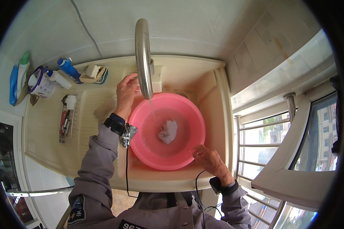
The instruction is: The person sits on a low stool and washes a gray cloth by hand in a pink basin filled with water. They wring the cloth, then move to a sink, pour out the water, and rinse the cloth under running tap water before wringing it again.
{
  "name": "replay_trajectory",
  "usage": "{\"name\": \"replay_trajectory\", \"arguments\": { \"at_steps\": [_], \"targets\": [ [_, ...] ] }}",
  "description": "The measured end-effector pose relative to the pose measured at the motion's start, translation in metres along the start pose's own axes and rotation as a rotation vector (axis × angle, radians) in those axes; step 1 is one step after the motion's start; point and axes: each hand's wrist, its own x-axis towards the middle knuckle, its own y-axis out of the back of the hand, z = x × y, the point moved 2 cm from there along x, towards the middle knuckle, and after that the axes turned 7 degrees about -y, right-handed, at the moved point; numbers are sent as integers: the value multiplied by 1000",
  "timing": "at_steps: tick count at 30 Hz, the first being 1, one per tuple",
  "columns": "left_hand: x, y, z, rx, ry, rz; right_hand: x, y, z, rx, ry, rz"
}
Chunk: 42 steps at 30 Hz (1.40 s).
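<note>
A pink plastic basin (168, 164) stands in a cream laundry sink (215, 114), with a wet whitish cloth (168, 131) lying in its shallow water. From the curved metal faucet (143, 57) a thin stream of water falls into the basin. My left hand (127, 93) is raised beside the faucet, over the basin's upper left edge; its fingertips are partly hidden behind the spout, so whether they grip anything is unclear. My right hand (209, 160) hovers at the lower right rim of the basin, fingers bent and apart, with nothing held.
On the ribbed ledge at left stand a blue bottle (69, 70), a white bottle (60, 80), a labelled tub (42, 86) and a soap dish with soap (93, 73). A wire rack (68, 114) holds small tools. An open window (300, 148) is at right.
</note>
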Motion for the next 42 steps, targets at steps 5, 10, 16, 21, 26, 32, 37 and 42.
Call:
{"name": "replay_trajectory", "arguments": {
  "at_steps": [5, 10, 16, 21, 26, 32, 37, 42],
  "targets": [
    [6, 5, -2, -48, 29, 10, 2, -3, -8, -12, 10, 28],
    [10, 5, -4, -54, 28, 49, 1, -3, -12, -46, 20, 5],
    [24, -16, 5, -9, 40, 102, 13, -16, -17, -75, 99, -7],
    [40, -26, 5, -37, 86, 59, 37, -28, -42, -168, 173, -12],
    [-2, -10, 10, -134, 150, 58, 71, -26, -56, -245, 337, 40],
    [-118, 13, 20, -213, 266, 159, 147, -48, -3, -314, 160, 29],
    [-210, 35, 12, -205, 420, 178, 186, -57, 39, -345, 27, -91],
    [-268, 34, 3, -230, 635, 439, 223, -78, 69, -326, -18, -71]
  ]
}}
